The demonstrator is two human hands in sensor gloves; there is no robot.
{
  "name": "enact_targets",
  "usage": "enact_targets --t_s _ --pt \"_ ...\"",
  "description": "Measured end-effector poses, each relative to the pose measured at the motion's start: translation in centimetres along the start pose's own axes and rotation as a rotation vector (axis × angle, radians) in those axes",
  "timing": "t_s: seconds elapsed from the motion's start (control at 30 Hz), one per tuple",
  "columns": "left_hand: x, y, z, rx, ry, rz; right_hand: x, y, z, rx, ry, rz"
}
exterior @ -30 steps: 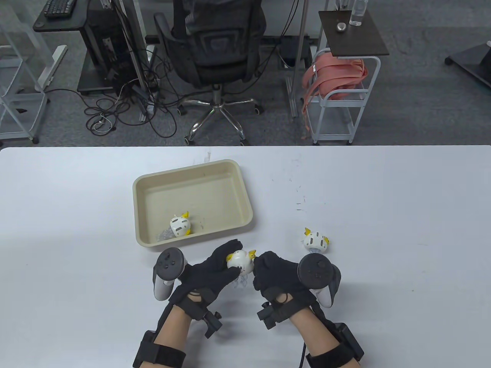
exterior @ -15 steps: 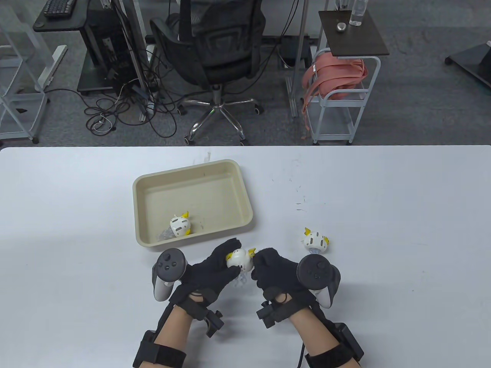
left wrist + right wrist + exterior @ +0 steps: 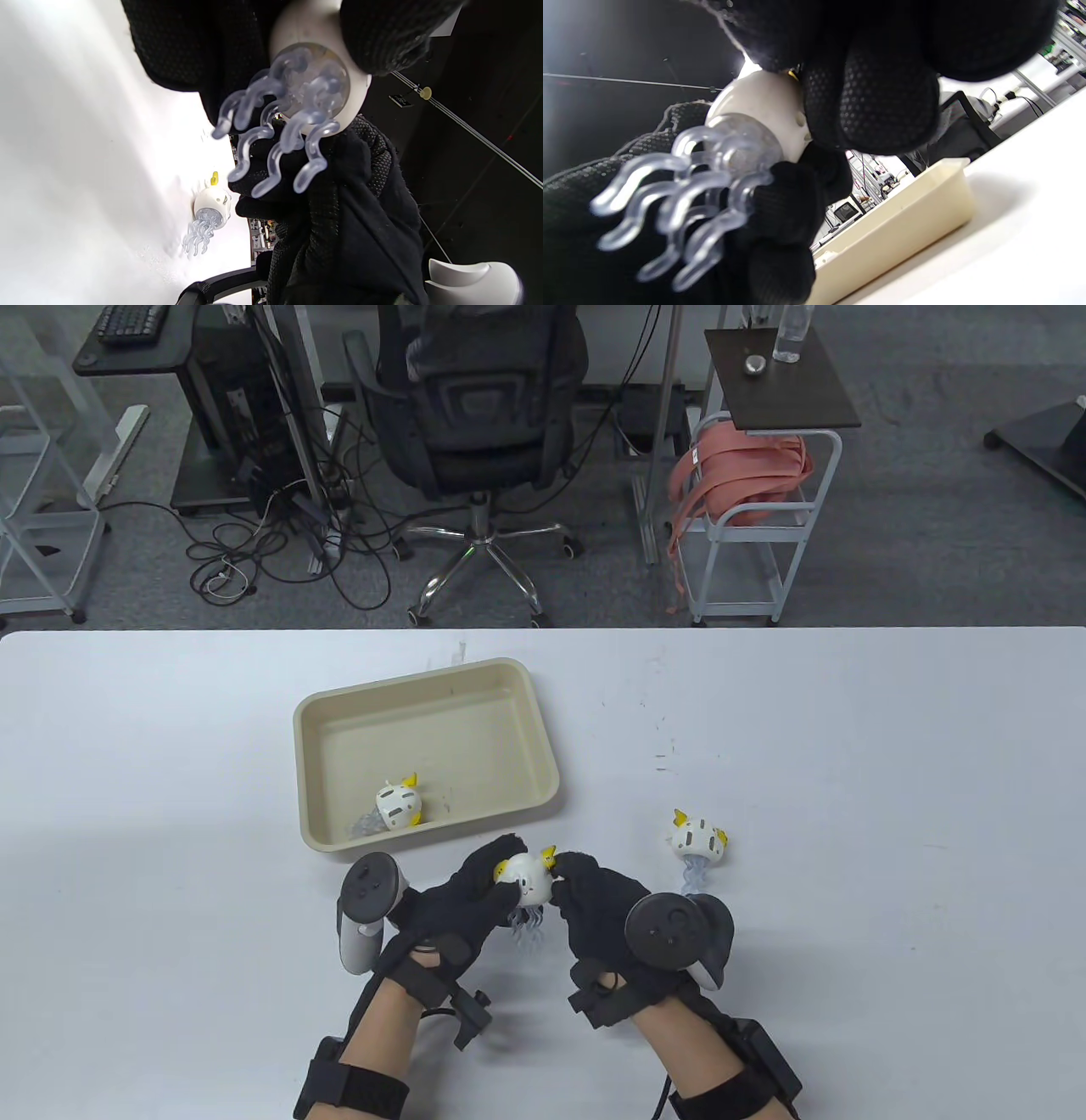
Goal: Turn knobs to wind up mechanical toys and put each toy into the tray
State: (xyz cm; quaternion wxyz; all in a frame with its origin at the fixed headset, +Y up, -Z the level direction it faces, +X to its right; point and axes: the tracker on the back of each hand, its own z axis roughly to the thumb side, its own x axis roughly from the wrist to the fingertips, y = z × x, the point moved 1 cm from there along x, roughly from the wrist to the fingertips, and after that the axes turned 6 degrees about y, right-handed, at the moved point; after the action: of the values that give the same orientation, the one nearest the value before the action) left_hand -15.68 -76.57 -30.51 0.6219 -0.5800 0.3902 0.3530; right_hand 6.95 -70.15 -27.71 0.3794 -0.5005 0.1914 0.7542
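— What have the hands got?
— The left hand (image 3: 462, 899) grips a white round jellyfish toy with clear tentacles (image 3: 528, 882); the right hand (image 3: 594, 909) pinches its yellow knob (image 3: 548, 855).
— And the beige plastic tray (image 3: 543, 746)?
— Just beyond, one toy inside (image 3: 397, 804); another toy (image 3: 697, 840) lies right.

a black office chair (image 3: 475, 398) stands on grey carpet (image 3: 916, 517) beyond the white table (image 3: 891, 780).

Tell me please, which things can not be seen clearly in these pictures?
- Winding knob of the held toy: hidden in every view by the right hand fingers.
- Left hand grip: the toy covers its fingertips in the table view.
- Toy in the tray: only the tray's wall shows in the right wrist view.
- Toy on the table: knob too small.
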Motion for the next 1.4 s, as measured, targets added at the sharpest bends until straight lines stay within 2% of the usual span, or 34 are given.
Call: enact_targets --t_s 0.1,0.2,0.4,0.6,1.0,1.23,1.4 --pt "0.0 -0.2 0.0 -0.010 0.002 -0.006 0.0 -0.1 0.1 -0.032 -0.009 -0.018" --pt "0.1 -0.4 0.0 0.000 0.002 -0.014 0.0 -0.3 -0.6 0.010 0.023 -0.034" --pt "0.0 -0.6 0.7 0.117 -0.036 -0.011 0.3 -0.2 -2.9 0.271 0.277 0.057" --pt "0.0 -0.5 0.7 0.149 -0.041 -0.003 0.3 0.1 -3.8 0.348 0.334 0.104" --pt "0.0 -0.2 0.5 0.146 -0.011 0.042 0.2 -0.3 -2.3 0.210 0.210 0.002" --pt "-0.2 0.3 -0.2 -0.007 0.003 0.046 0.2 0.3 -0.9 0.131 0.093 0.066" --pt "0.0 0.1 -0.7 -0.098 0.026 0.001 -0.1 0.1 0.0 -0.021 -0.016 0.004"
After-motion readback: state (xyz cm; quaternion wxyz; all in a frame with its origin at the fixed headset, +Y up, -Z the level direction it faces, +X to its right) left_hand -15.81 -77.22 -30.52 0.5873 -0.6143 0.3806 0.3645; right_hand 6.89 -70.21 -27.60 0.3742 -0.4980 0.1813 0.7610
